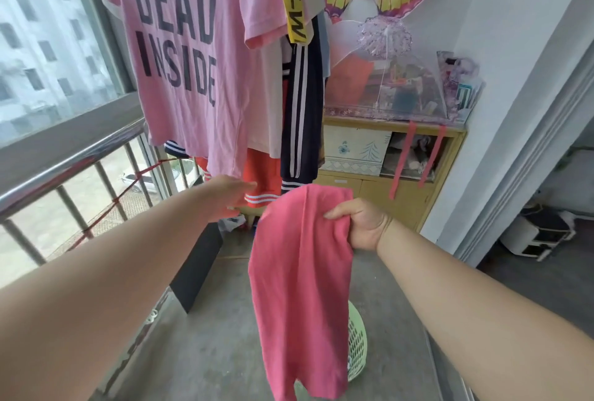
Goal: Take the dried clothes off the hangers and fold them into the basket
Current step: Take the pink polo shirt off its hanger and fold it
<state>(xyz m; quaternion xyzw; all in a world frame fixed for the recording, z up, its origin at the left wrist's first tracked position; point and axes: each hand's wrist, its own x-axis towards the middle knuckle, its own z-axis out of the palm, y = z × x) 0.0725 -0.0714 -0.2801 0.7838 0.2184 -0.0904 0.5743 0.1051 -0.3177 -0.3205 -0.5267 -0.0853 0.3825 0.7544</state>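
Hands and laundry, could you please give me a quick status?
Right hand gripping pink garment above green basket. Left hand open, reaching near hanging pink T-shirt hem. Nothing in the way.

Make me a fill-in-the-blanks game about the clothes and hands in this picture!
1. The right hand holds a ____ cloth.
2. The big words on the hanging T-shirt say DEAD ____.
3. The left hand reaches toward the hanging clothes and holds ____.
4. The green basket stands on the ____, partly hidden behind the cloth.

Missing words: pink; INSIDE; nothing; floor
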